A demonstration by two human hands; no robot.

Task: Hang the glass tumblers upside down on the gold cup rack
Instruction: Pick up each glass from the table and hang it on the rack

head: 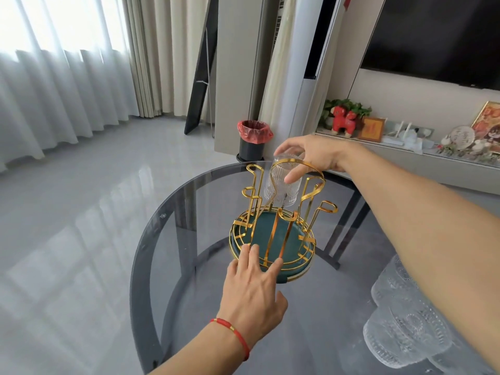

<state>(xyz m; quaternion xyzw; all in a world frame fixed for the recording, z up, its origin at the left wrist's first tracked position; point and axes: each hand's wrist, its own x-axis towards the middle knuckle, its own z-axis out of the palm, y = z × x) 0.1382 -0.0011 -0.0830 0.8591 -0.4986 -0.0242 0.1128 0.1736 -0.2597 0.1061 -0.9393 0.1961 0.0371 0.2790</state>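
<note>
The gold cup rack (273,231) stands on a round green tray in the middle of the dark glass table (189,212), with several looped prongs pointing up. My right hand (311,158) grips a ribbed glass tumbler (282,185) upside down at the rack's far side, behind the tall handle loop, low over a far prong. My left hand (254,290) rests on the tray's near rim, fingers spread on the gold wire. Two or three more patterned tumblers (405,320) lie close to the camera at the lower right, partly behind my right forearm.
The table's edge curves around to the left and far side. Beyond it on the floor stands a black bin (253,142) with a red liner. A low shelf (405,150) with ornaments runs along the right wall.
</note>
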